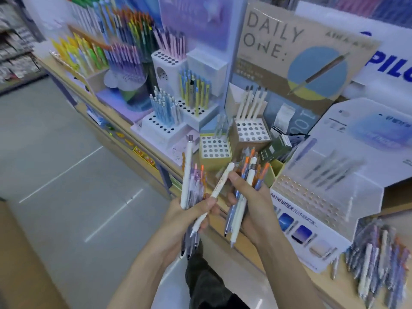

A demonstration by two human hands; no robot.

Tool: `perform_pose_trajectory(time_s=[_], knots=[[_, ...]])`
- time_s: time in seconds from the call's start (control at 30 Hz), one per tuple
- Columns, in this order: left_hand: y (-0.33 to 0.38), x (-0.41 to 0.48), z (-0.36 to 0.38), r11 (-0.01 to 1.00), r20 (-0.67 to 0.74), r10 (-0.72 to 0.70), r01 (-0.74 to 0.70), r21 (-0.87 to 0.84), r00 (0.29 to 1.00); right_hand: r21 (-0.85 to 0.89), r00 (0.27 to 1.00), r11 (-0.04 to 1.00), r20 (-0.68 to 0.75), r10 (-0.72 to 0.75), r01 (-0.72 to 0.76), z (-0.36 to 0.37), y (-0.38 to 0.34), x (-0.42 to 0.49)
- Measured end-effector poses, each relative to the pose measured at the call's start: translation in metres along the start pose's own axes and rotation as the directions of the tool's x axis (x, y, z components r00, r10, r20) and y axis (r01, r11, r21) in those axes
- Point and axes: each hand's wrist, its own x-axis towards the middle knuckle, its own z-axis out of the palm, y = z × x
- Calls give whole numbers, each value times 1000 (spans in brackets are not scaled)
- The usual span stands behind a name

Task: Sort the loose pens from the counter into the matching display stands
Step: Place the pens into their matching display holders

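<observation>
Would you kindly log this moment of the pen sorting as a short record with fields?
left hand: grips a bundle of pens, thumb on a slanted cream pen
right hand: grips a second bundle, orange-topped and cream pens
counter: loose pile of pens at far right
likely stand for cream pens: box stand holding four cream pens, many holes free
task state: sorting unfinished
</observation>
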Motion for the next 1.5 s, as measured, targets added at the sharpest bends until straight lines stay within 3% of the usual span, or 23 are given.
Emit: perform_pose_trajectory(time_s=[0.1, 0.2, 0.33, 0.47, 0.63, 0.8, 0.93, 1.13, 1.23, 1.3, 1.43, 1.5], knots=[[23, 25, -20, 999, 86, 1, -6, 51, 996, -20, 1000, 1000, 21, -18, 19, 14, -2, 29], [48, 55, -34, 990, 85, -29, 17, 143, 996, -55, 999, 997, 25, -44, 46, 27, -6, 59], [80, 91, -40, 961, 123, -19, -16, 278, 992, -154, 990, 987, -123, -63, 43, 36, -13, 93], [93, 131, -40, 932, 16, 29, -32, 362, 999, -141, 942, 980, -286, -178, 142, 39, -32, 118], [102, 179, -33, 911, 99, 25, -63, 407, 995, -195, 777, 937, -524, -349, 289, 28, -54, 135], [114, 219, -28, 909, 207, -26, -64, 413, 978, -369, 519, 878, -709, -478, 305, 16, -66, 145], [123, 241, -28, 902, 294, -61, -73, 425, 954, -510, 446, 830, -703, -554, 226, 18, -70, 161], [131, 265, -24, 895, 385, -108, -79, 440, 916, -626, 413, 767, -668, -619, 139, 22, -64, 178], [132, 269, -22, 926, 415, -147, -23, 378, 898, -646, 432, 756, -653, -622, 111, 23, -63, 177], [135, 270, -20, 936, 441, -166, 1, 351, 882, -667, 473, 737, -618, -628, 108, 24, -62, 174], [140, 270, -16, 938, 453, -177, 9, 348, 874, -780, 628, 622, -450, -635, 69, 33, -51, 176], [141, 271, -16, 939, 454, -175, 10, 343, 874, -794, 627, 604, -438, -644, 67, 34, -45, 180]])
